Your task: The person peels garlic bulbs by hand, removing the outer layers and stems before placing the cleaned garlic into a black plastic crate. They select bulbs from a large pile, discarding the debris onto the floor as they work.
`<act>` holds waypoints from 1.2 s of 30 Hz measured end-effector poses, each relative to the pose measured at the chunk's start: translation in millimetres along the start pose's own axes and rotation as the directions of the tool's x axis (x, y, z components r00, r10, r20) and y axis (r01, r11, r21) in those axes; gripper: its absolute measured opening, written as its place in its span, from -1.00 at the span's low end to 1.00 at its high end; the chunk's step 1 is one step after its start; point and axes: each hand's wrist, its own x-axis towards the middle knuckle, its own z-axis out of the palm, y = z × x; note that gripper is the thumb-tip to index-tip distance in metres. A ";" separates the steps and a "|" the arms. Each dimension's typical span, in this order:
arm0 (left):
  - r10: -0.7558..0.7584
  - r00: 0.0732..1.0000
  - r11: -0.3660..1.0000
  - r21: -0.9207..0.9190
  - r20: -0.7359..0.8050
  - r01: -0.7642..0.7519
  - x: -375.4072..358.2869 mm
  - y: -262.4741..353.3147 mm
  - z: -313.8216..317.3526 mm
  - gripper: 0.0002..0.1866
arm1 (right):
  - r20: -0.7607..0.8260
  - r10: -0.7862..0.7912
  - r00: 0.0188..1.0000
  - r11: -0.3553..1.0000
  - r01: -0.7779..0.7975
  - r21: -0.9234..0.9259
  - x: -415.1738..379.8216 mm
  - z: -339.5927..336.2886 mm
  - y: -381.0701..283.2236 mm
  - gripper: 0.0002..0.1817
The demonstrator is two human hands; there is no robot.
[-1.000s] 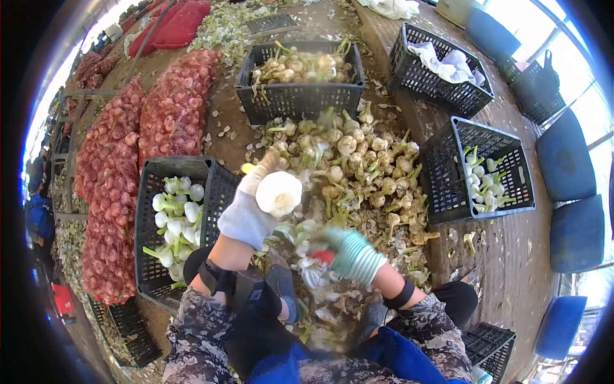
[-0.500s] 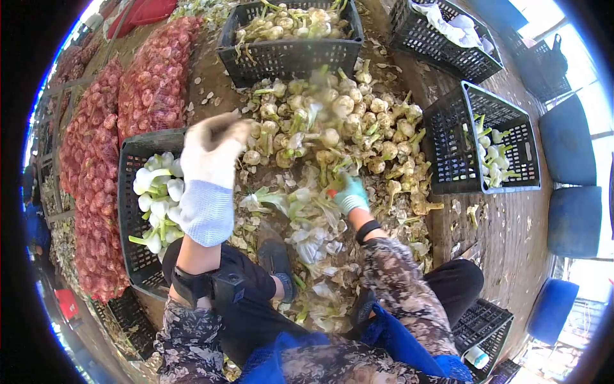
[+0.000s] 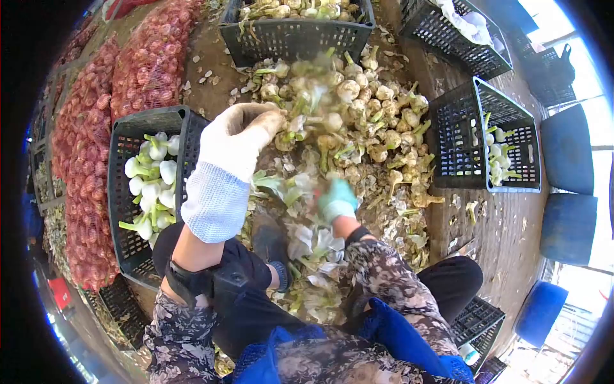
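My left hand (image 3: 246, 137), in a white glove with a tan palm, reaches over the near left side of a heap of garlic bulbs (image 3: 384, 118). Its thumb and fingers are curled together at the tip, right by the bulbs; what lies between them is hidden. My right hand (image 3: 338, 201), in a teal glove, is smeared by motion above peeled husks and leaves (image 3: 307, 243). A small blurred red thing shows at its thumb side, its kind unclear. Left of my left hand, a black crate (image 3: 118, 173) holds trimmed white garlic (image 3: 153, 176).
Red mesh sacks (image 3: 83, 173) of bulbs line the left. A crate of untrimmed garlic (image 3: 297, 40) stands behind the heap. To the right is a crate (image 3: 457, 141) with a few white bulbs, and another crate (image 3: 448, 38) with white cloth. Blue drums (image 3: 569, 227) stand farther right.
My left hand has moved right, from beside the left crate to the heap, and its fingers have drawn together. My right hand has moved slightly left and toward me. The view has shifted slightly.
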 end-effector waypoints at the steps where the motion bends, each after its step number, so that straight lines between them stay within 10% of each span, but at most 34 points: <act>1: 0.028 1.000 0.999 0.021 0.003 -0.028 -2.1 1.9 2.0 -0.80 | -0.177 0.058 0.982 0.998 -0.051 0.040 4.6 -16.5 -8.9 -0.37; 8: -0.026 0.999 0.999 0.040 0.026 0.025 -3.7 -0.3 9.5 -0.82 | -0.268 0.235 0.934 0.937 -0.145 0.317 13.9 -5.0 -10.2 -0.26; 11: -0.050 0.998 0.997 0.068 0.032 0.048 -1.0 0.6 11.9 -0.80 | -0.158 0.300 0.941 0.954 -0.298 0.036 29.1 22.5 -3.3 -0.39; 17: -0.036 0.993 0.975 0.223 0.108 0.011 -1.0 -10.5 16.2 -0.81 | -0.258 -0.124 0.958 0.979 0.075 -0.189 41.2 19.6 20.5 -0.51; 23: -0.054 0.992 0.959 0.283 0.112 0.020 -2.3 -11.7 23.4 -0.81 | -0.318 0.046 0.947 0.983 0.014 0.184 52.7 42.8 14.7 -0.42; 25: -0.016 0.995 0.956 0.293 0.099 -0.014 2.4 -21.4 21.5 -0.80 | -0.226 0.126 0.966 0.885 -0.007 0.465 62.2 42.0 15.2 -0.47; 26: -0.029 0.996 0.964 0.266 0.080 0.007 4.6 -23.4 20.8 -0.79 | -0.180 0.262 0.948 0.497 0.028 0.867 105.8 84.7 40.5 -0.64; 27: -0.042 0.997 0.972 0.235 0.064 0.026 6.7 -23.2 20.2 -0.79 | 0.255 0.181 0.950 -0.080 -0.245 0.966 116.6 69.8 35.5 -0.55; 28: -0.075 0.994 0.964 0.261 0.073 0.053 6.0 -16.3 17.9 -0.66 | 0.345 0.247 0.905 -0.230 -0.292 0.929 33.8 -24.6 -22.2 -0.85; 30: -0.065 0.991 0.969 0.246 0.116 0.035 13.2 -27.3 14.5 -0.53 | 0.093 -0.162 0.982 -0.281 -0.137 0.950 12.8 -66.0 -22.4 -0.85; 32: -0.068 0.970 0.985 0.173 0.233 0.027 19.5 -46.2 11.3 -0.31 | -0.041 -0.230 0.972 -0.232 -0.014 0.973 -32.0 -118.7 -39.8 -0.79; 33: -0.289 0.916 0.954 0.002 0.280 0.300 3.7 -13.7 16.7 -0.35 | -0.096 -0.282 0.954 -0.286 0.012 0.958 -47.4 -133.8 -44.7 -0.77; 36: -0.193 0.850 0.932 -0.181 0.490 0.315 -0.1 -11.2 22.2 -0.44 | -0.299 -0.490 0.819 -0.174 0.245 0.954 -56.7 -147.3 -42.0 -0.70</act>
